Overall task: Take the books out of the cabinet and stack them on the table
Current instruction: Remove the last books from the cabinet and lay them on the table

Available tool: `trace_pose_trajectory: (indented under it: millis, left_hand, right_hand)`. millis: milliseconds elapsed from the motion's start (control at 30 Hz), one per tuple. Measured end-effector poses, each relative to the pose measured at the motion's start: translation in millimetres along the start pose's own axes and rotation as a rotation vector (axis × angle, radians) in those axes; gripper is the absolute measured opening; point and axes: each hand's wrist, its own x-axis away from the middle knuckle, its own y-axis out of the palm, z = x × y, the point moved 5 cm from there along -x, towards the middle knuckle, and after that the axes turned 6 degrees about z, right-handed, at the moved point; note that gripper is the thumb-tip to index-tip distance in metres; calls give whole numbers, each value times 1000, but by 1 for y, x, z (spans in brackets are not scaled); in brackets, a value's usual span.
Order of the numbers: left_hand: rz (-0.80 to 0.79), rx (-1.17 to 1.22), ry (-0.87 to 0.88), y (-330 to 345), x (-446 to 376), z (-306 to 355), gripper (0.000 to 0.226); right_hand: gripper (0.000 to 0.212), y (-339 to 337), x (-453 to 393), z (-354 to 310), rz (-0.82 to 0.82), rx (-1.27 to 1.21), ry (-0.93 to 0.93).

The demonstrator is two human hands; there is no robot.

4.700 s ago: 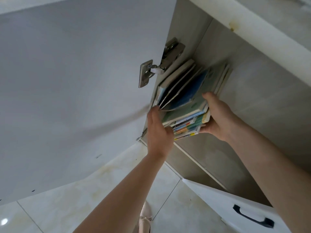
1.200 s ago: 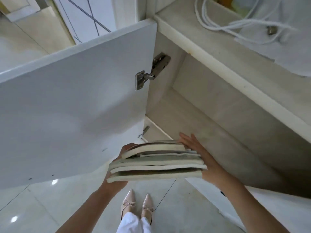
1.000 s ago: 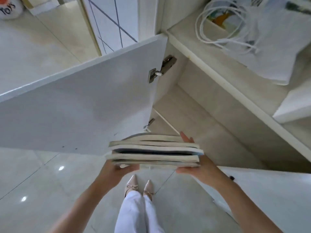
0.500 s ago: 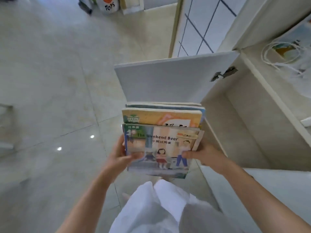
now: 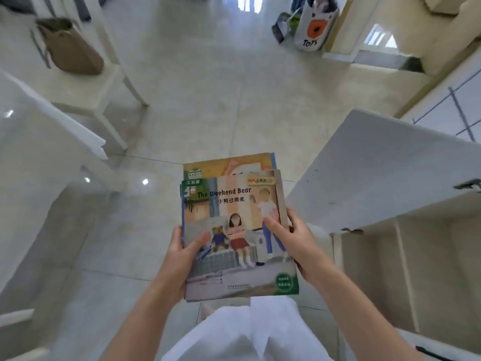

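Both hands grip a stack of books [image 5: 234,230] from its sides: left hand [image 5: 182,254] and right hand [image 5: 294,238], thumbs laid on the top cover. It is held above the tiled floor [image 5: 208,100], beside the open cabinet [image 5: 390,256].

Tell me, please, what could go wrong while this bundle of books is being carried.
The books are unevenly stacked; the orange one behind sticks out past the top cover and could slide free. The left hand and right hand grip only the near edges. The open cabinet door stands close beside them.
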Motion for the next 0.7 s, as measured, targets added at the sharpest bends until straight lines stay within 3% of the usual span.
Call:
trace_pose_trajectory:
  millis: [100,233,333,700]
  left_hand:
    - [99,72,49,-61,12,5,30]
    - [200,111,125,-138,27,19,28]
    - [327,116,164,-189,35,30,32]
    - [617,451,162,-294,-10,73,33]
  right_hand:
    - [69,66,12,-8,-87,41,5]
    - [46,150,21,-17,-191,17,52]
    - [41,207,20,-25,-282,29,89]
    - [46,376,-51,-93,-589,224,87]
